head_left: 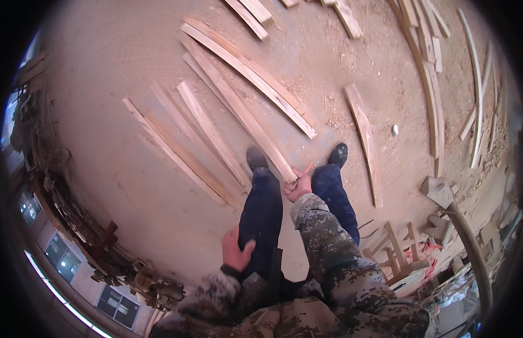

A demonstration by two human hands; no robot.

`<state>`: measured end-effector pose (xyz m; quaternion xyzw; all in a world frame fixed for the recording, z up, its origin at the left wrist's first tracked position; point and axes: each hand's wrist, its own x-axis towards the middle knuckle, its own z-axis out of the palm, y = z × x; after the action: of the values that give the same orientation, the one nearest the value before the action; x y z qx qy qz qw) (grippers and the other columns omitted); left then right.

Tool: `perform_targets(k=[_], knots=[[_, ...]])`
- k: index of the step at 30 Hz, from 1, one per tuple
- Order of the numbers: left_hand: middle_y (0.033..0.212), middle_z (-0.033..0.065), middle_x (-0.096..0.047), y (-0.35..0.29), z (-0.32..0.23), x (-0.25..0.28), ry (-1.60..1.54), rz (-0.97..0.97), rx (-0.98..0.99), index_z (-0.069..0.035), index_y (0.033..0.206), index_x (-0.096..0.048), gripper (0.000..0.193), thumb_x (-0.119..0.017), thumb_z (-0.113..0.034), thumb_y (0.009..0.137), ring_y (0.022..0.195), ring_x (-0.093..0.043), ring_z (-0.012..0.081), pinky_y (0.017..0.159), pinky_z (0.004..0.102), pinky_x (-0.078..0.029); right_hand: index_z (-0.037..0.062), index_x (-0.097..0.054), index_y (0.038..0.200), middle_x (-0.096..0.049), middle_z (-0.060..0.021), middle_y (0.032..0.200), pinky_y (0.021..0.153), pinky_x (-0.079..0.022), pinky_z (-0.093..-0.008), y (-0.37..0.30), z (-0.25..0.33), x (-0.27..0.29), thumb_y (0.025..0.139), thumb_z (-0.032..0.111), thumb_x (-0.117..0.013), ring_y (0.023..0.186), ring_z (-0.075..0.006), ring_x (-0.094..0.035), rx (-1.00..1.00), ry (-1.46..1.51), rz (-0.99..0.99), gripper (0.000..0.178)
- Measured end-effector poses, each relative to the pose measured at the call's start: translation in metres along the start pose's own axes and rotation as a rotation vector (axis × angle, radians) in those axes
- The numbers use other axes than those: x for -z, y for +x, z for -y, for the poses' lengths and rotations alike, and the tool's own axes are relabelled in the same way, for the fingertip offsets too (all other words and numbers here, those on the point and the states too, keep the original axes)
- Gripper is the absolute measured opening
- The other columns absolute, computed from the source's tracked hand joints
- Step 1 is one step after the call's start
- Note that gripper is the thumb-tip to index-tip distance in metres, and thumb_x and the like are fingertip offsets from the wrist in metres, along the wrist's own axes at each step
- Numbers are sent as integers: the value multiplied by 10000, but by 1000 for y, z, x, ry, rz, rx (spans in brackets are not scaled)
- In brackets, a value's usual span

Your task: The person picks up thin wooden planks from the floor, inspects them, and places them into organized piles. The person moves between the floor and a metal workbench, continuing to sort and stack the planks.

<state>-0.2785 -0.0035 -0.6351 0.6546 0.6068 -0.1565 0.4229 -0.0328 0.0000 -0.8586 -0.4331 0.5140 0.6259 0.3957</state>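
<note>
The right hand [298, 187], just right of centre in the frame, has its fingers closed around the near end of a long plank [243, 115], which slants from there to the upper left of the frame. A thin red item [309, 167] sticks out beside the same hand; what it is cannot be told. The left hand [237, 252], below centre and a little left, has its fingers loosely extended and thumb spread, holding nothing visible, close to the dark trousers [260, 211]; whether it touches them is unclear. The plank's near end lies between 2 dark shoes [338, 155]. Left of the plank, several narrow boards [208, 129] lie on the dusty floor [98, 84] at a similar slant; right of it, toward the upper middle, lies a pale board [247, 73]. A single short board [363, 138] lies right of centre, with a small white object [395, 130] near it. More long strips [427, 84] crowd the upper right, and a small wooden frame [398, 256] stands at lower right.
</note>
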Motion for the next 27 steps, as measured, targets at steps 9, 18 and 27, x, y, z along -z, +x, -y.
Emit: perform_targets(k=[9, 18, 27], knots=[[1226, 243, -529, 30, -31, -17, 198, 124, 251, -7, 1277, -575, 585, -750, -289, 795, 1151, -517, 422, 956, 486, -476, 76, -565, 1041, -588, -81, 642, 416, -263, -332, 180, 90, 88, 940, 461, -568, 421, -140, -340, 559, -1321, -248, 398], [1184, 206, -568, 47, -31, 0, 234, 71, 225, -44, 1204, -645, 507, -745, -323, 794, 1099, -565, 390, 908, 474, -510, 151, -476, 1227, -642, -216, 1147, 446, -316, -312, 210, 157, 24, 966, 519, -494, 510, -186, -426, 307, 62, -272, 451], [1153, 183, -587, 52, -38, 4, 243, 57, 218, -32, 1197, -652, 483, -738, -294, 800, 1078, -583, 366, 906, 452, -511, 59, -552, 1105, -674, -194, 947, 411, -300, -269, 183, 93, 76, 929, 122, -590, 403, -103, -311, 314, 87, 129, 191]])
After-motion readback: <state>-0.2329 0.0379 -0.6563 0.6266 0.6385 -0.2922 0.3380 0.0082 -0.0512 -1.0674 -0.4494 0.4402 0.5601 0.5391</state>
